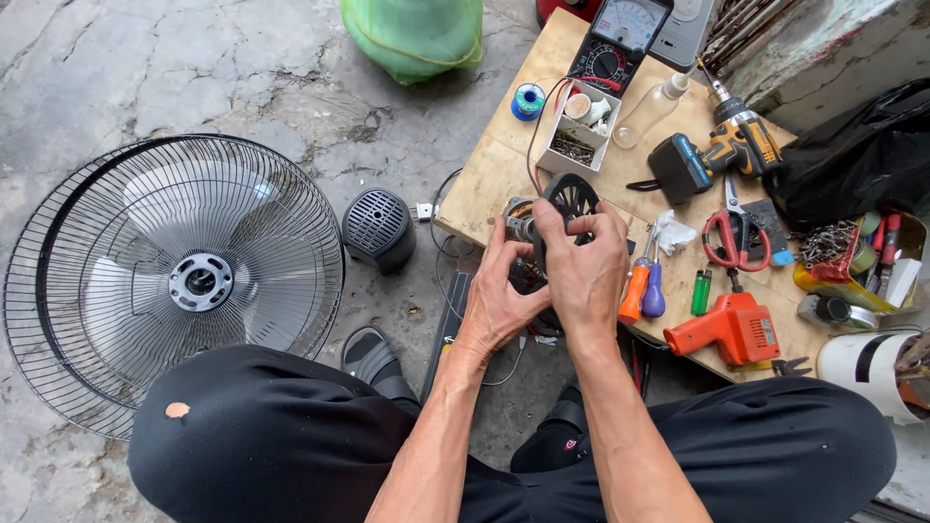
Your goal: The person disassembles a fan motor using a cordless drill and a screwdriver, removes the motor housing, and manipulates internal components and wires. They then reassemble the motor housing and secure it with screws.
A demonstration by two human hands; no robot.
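Observation:
Both my hands grip a fan motor [542, 215] at the near edge of a low wooden board [504, 165]. My left hand [502, 295] wraps the motor's lower side from the left. My right hand [581, 261] covers its top, fingers curled over a black round ribbed end piece [572, 194]. Thin wires run from the motor toward a small cardboard box [577, 131]. Much of the motor is hidden under my fingers.
On the board lie a multimeter [620, 39], cordless drill [722, 150], red-handled scissors [736, 237], screwdrivers [642, 286], green lighter [700, 291] and orange soldering gun [731, 329]. On the concrete floor to the left are a fan guard with blades [174, 276] and a black motor cover [378, 228].

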